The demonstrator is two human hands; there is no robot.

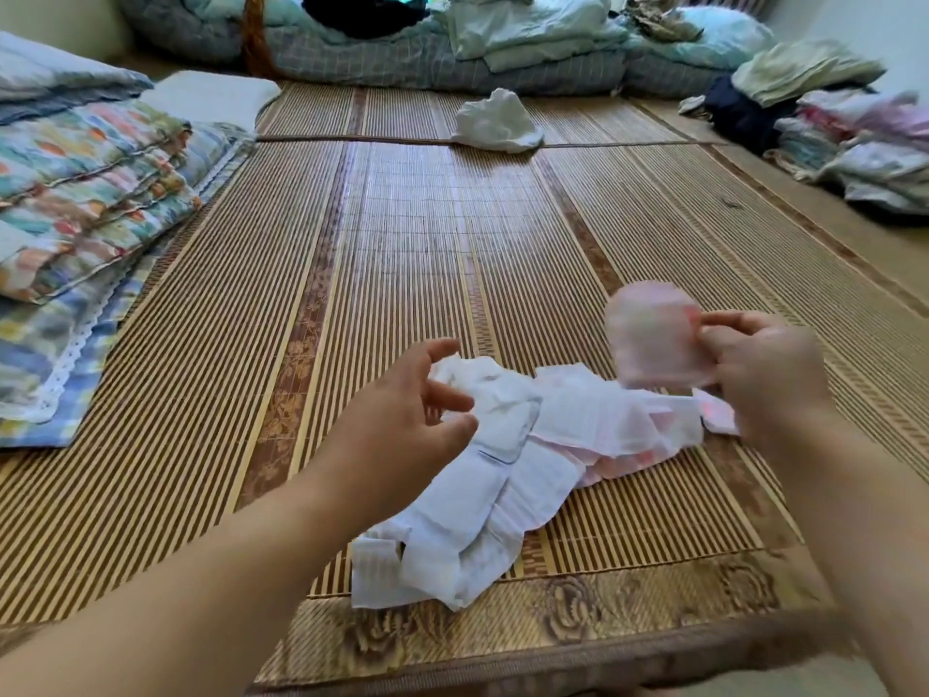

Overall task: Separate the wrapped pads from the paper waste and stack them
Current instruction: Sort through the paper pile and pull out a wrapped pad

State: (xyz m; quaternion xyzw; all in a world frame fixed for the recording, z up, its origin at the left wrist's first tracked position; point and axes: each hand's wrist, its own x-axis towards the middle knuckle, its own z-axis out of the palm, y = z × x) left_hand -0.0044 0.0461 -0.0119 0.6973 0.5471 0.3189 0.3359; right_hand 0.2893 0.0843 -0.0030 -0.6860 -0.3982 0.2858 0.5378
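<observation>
A heap of white paper strips [467,515] lies on the bamboo mat [412,244] in front of me, mixed with pink wrapped pads [623,457] on its right side. My right hand [764,374] holds one pink wrapped pad [651,342] up above the heap, pinched by its right edge; it is blurred. My left hand [402,415] hovers over the left part of the heap with fingers spread and nothing in them. Another pink pad edge [719,417] shows under my right hand.
A crumpled white plastic bag [497,123] lies farther up the mat. Folded quilts [85,193] are stacked on the left, bedding [452,47] lines the back, and folded clothes [854,128] pile on the right. The mat's patterned border [553,621] runs near me.
</observation>
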